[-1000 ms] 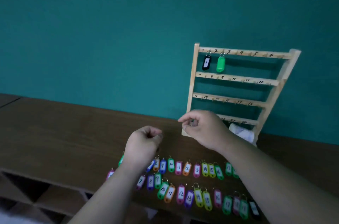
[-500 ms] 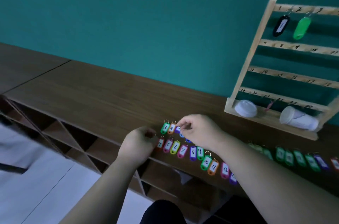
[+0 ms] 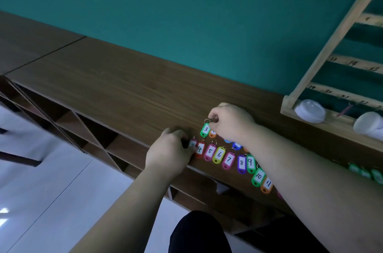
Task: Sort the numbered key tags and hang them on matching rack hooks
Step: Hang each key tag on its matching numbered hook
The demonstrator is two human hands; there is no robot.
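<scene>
A dark brown wooden counter top (image 3: pixel 124 91) was observed against a teal painted wall (image 3: pixel 165 4), with pale glossy flooring (image 3: pixel 51 190) at eight o'clock. A seam (image 3: pixel 47 53) crossed the counter at ten o'clock. The front edge (image 3: pixel 116 129) ran from nine o'clock toward five o'clock, over open shelf compartments with diagonal dividers (image 3: pixel 97 134); their contents could not be made out.

A near row of coloured plastic numbered key tags (image 3: pixel 219 155), read 4 to 11, was laid close beside that edge. The green tag numbered 3 (image 3: pixel 205 130) was found at its eleven o'clock, beside an orange tag (image 3: pixel 212 133). Its metal ring (image 3: pixel 207 121) was pinched between thumb and forefinger of the right hand (image 3: pixel 232 122), the other fingers curled. The left hand (image 3: pixel 167 153) was set at the row's nine o'clock end, fingers curled with tips against a pinkish tag (image 3: pixel 193 144); a pinch could not be confirmed.

At two o'clock, a pale wooden numbered rack (image 3: pixel 335 35) was stood on the counter. Its base ledge was seen to hold a white round lid (image 3: pixel 309 110) and a white cup on its side (image 3: pixel 369 125).
</scene>
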